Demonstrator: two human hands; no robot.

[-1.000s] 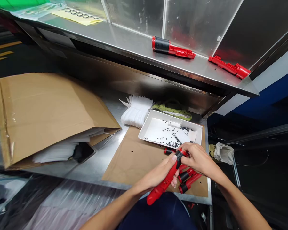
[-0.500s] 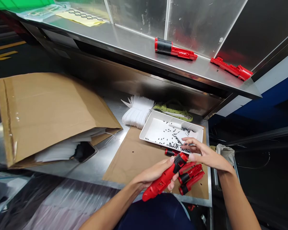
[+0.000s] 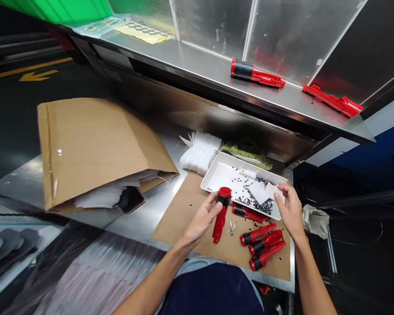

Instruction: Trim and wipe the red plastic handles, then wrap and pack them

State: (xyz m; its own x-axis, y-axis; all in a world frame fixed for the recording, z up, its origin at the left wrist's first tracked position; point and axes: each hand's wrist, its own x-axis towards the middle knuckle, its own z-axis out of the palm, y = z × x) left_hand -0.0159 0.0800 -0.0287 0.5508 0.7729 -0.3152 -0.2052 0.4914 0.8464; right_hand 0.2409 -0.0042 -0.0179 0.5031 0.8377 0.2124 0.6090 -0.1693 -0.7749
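Observation:
My left hand (image 3: 201, 219) grips a red plastic handle with a black collar (image 3: 221, 213), held nearly upright above the brown cardboard sheet (image 3: 187, 214). My right hand (image 3: 290, 209) hovers with fingers spread at the right edge of the white tray (image 3: 216, 174), which holds several small black screws and a white slip. It holds nothing. Three more red handles (image 3: 264, 245) lie side by side on the cardboard below the right hand, and another (image 3: 249, 213) lies against the tray's front edge. A small metal tweezer-like piece (image 3: 231, 227) lies beside the held handle.
A large cardboard box (image 3: 92, 144) lies on its side at left with white sheets spilling out. A stack of white pieces (image 3: 200, 153) sits behind the tray. Two red parts (image 3: 256, 74) (image 3: 335, 101) rest on the steel shelf above. A crumpled rag (image 3: 315, 218) lies off the bench's right edge.
My left hand swung the red handle from a slant to nearly upright and moved it left. My right hand let go of it and shifted to the tray's right edge. The camera shifted too.

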